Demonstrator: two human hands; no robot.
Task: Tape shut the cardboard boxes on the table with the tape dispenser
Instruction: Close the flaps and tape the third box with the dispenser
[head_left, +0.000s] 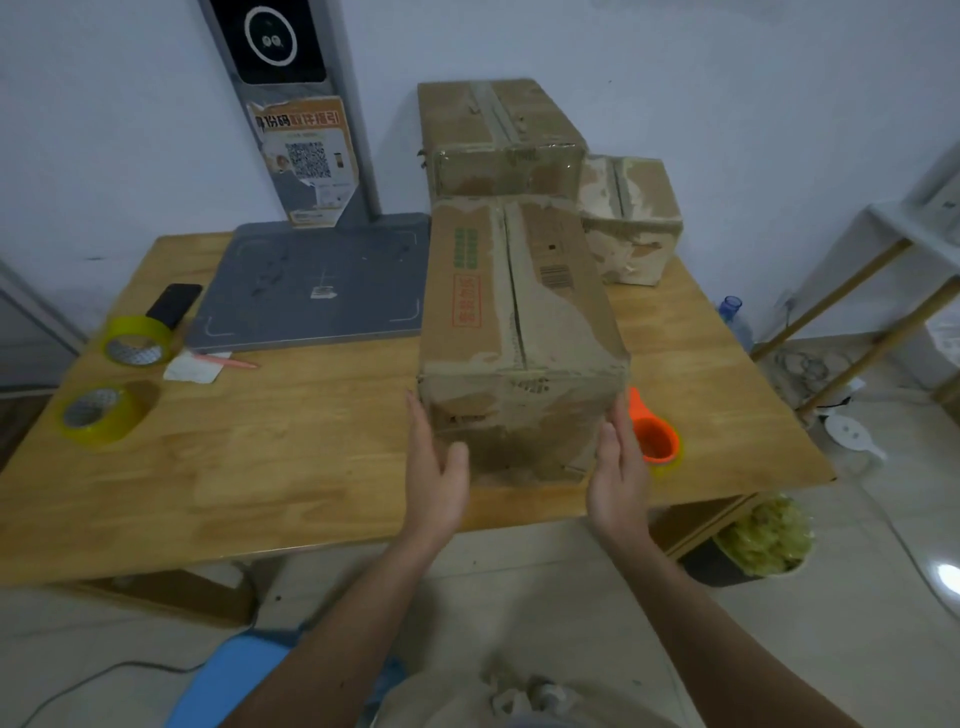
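A long worn cardboard box lies on the wooden table, its top flaps closed along a centre seam. My left hand rests flat against its near left corner, fingers apart. My right hand is flat beside its near right corner. Neither hand holds anything. The orange tape dispenser with its tape roll lies on the table just right of my right hand. A bigger taped box stands behind the long one, and a small torn box sits to the right of it.
Two yellowish tape rolls lie at the table's left edge. A black phone, a pink pen on a paper slip and a grey scale platform with a post are at the back left. A bin sits under the right corner.
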